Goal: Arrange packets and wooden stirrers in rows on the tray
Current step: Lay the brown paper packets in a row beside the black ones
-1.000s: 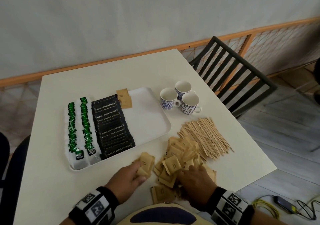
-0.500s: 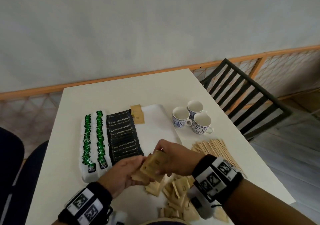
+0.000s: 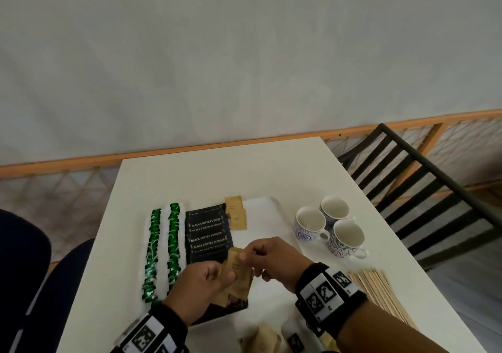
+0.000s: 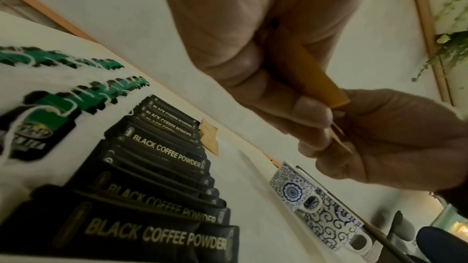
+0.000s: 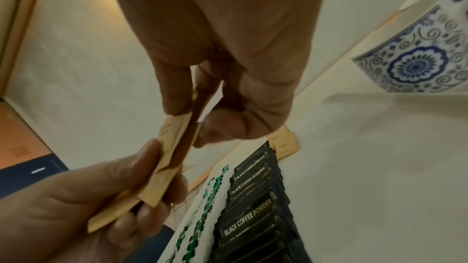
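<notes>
Left hand (image 3: 199,279) and right hand (image 3: 274,259) both pinch brown packets (image 3: 237,272) (perhaps several) above the tray (image 3: 267,216), cups (image 3: 330,229) at two o'clock.

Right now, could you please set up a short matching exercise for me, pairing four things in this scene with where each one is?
Things:
1. brown packets
2. black coffee packets
3. cups
4. wooden stirrers

Places:
A. on the table, right of the tray
B. in a row on the tray, beside the green tea bags
C. loose on the table, at its right edge
D. held between the left hand and right hand

Pairs: 1-D, 2-B, 3-A, 4-C
</notes>
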### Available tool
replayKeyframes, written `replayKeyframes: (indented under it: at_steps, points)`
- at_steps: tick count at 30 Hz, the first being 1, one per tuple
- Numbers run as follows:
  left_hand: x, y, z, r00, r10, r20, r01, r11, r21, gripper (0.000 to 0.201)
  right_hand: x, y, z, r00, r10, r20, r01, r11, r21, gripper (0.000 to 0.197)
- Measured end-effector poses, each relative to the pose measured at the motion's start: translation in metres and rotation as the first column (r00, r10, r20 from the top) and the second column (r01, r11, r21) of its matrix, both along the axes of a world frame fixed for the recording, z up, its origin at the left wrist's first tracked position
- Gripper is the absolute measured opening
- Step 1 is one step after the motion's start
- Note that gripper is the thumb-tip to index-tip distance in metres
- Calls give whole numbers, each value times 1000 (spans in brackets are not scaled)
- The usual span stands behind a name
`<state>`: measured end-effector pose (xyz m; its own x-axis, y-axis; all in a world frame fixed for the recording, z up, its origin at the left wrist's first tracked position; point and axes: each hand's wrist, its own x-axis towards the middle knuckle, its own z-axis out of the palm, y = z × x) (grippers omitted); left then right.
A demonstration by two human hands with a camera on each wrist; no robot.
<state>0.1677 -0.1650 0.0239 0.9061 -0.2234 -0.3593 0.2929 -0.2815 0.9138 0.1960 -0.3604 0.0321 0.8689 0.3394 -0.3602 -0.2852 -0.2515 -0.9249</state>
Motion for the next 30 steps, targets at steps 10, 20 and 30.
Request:
replayKeyframes:
  at_steps: [10, 20, 30]
  points:
    - [40, 4, -23, 986, 168, 18, -169, 975, 144, 20, 72, 4, -39, 972, -205, -116, 206, 979, -2, 9]
    - [53, 20, -23, 953, 244, -180, -223, 967, 127, 22, 134, 17, -76, 995, -50, 83, 91, 771, -630, 38]
    - [48, 23, -24, 933, 276, -232, -249, 958, 140, 23, 149, 24, -82, 993, -116, -9, 85, 776, -624, 57]
